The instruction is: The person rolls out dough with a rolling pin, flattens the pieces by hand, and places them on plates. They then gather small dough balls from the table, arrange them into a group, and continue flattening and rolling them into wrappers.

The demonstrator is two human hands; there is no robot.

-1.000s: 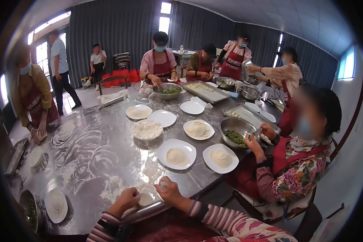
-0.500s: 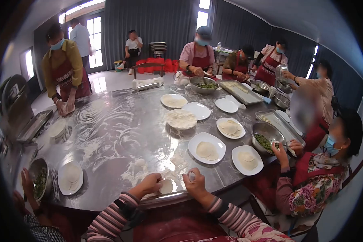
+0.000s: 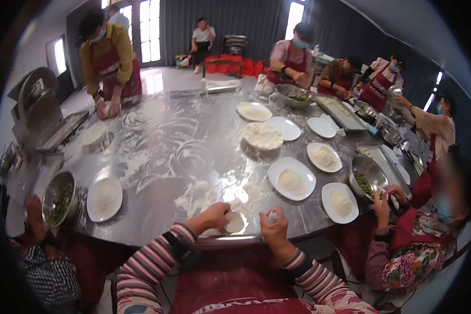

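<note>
My left hand point(image 3: 212, 217) is closed at the table's front edge, fingers pinching the rim of a round, flat dough wrapper point(image 3: 235, 222). The wrapper lies on the floury steel top. To its right, my right hand point(image 3: 275, 226) is wrapped round a pale rod, seemingly a rolling pin point(image 3: 272, 215); only its rounded end shows above the fist. The rod is apart from the wrapper. Loose flour point(image 3: 198, 194) and a small dough lump lie just beyond my hands.
White plates with stacked wrappers stand right point(image 3: 304, 192) and left point(image 3: 117, 208). A flour-heaped dish point(image 3: 263, 137) sits farther back. Bowls of green filling stand at left point(image 3: 72, 213) and right point(image 3: 382, 177). Co-workers in red aprons surround the table, one close on each side.
My view has turned, shifting the scene right and mostly upward. Both my hands keep their grips, and the wrapper stays at the table's edge.
</note>
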